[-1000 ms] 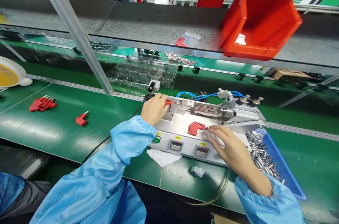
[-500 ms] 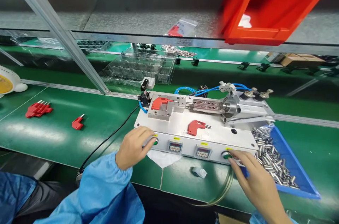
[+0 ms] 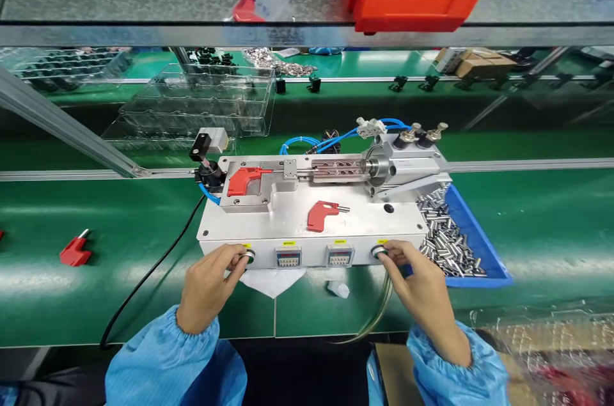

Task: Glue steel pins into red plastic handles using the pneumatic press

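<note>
My left hand (image 3: pixel 207 284) is closed, its fingertips gripping the left push button (image 3: pixel 247 256) on the front of a white metal press fixture (image 3: pixel 268 227). The right push button (image 3: pixel 378 252) is pinched between the thumb and fingers of my right hand (image 3: pixel 422 278). A red pistol-shaped plastic part (image 3: pixel 242 182) lies in the metal nest at the fixture's left, in line with a thin rod. A second red part (image 3: pixel 320 217) with a metal tip rests on the fixture's top plate. At the right, a pneumatic cylinder (image 3: pixel 407 166) is mounted with blue hoses.
A blue tray (image 3: pixel 484 246) of small metal sleeves stands right of the fixture. Another red part (image 3: pixel 75 251) lies on the green bench at left. A small white bottle (image 3: pixel 338 289) is in front. A red bin (image 3: pixel 417 13) overhangs on the shelf; clear trays (image 3: pixel 206 99) sit behind.
The view has swung to the right, so the fixture appears further left. My left hand has closed in on its button; my right hand stays at the other one.
</note>
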`<state>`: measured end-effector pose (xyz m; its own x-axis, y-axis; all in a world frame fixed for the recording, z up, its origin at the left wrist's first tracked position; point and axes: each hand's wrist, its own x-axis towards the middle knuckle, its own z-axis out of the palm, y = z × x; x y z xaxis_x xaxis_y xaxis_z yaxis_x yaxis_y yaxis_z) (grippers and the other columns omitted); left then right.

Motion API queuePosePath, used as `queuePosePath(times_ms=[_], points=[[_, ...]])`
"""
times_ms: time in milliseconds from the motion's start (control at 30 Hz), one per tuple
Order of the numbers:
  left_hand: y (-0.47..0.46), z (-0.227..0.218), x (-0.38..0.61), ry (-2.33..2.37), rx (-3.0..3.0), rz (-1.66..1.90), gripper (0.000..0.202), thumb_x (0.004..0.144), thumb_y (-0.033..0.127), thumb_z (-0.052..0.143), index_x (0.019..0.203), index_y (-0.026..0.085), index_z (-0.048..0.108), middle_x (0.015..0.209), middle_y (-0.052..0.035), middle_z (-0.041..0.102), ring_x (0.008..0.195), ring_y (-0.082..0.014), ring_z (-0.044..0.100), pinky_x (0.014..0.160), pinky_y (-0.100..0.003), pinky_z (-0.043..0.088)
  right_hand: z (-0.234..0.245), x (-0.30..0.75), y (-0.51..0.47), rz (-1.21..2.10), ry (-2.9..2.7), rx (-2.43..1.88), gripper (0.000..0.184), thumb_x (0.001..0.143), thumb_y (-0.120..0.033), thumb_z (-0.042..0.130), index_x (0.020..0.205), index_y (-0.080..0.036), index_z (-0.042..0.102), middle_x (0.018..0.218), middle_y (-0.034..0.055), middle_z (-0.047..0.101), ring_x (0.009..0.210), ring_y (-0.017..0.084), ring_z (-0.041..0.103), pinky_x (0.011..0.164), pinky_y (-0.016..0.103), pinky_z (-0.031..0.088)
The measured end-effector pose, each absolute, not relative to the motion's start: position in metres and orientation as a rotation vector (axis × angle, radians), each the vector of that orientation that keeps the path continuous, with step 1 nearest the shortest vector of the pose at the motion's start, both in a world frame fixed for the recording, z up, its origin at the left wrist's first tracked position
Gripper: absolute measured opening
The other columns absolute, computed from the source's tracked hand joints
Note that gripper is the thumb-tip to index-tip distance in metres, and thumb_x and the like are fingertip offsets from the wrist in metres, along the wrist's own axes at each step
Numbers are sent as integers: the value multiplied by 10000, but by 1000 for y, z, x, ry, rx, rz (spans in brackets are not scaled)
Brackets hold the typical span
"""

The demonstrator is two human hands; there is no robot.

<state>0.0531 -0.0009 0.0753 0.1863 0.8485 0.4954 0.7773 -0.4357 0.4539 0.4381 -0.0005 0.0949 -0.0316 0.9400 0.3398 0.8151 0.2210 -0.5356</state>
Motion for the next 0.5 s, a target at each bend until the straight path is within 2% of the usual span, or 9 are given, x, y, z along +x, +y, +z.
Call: queuePosePath(times_ms=[167, 367, 500], points=[[0, 56, 57, 1574, 2340, 1351, 68, 1044, 224, 618, 1002, 217, 672, 687, 32, 672, 565, -132, 614, 620, -258, 502, 92, 435, -1, 286, -1827, -1599, 213, 1035, -424, 562, 1037, -226, 641, 821, 56, 711, 706, 227, 704, 699, 359, 607], [-6, 58, 66, 1660, 2258, 1392, 106, 1035, 239, 597, 1013, 207, 695, 676, 12, 670, 567, -151, 603, 586, -285, 499, 63, 421, -29, 212, -1663, -1586, 313, 1048, -391, 554, 1289, -203, 619, 1000, 104, 731, 844, 251, 721, 788, 404, 621], [-3, 90, 82, 1454, 2263, 1400, 119, 1039, 176, 580, 978, 217, 674, 733, 6, 678, 632, -154, 608, 630, -287, 506, 24, 419, -51, -57, -1519, -1682, 227, 1048, -356, 551, 1181, -205, 658, 1057, 129, 727, 990, 300, 697, 894, 478, 584]])
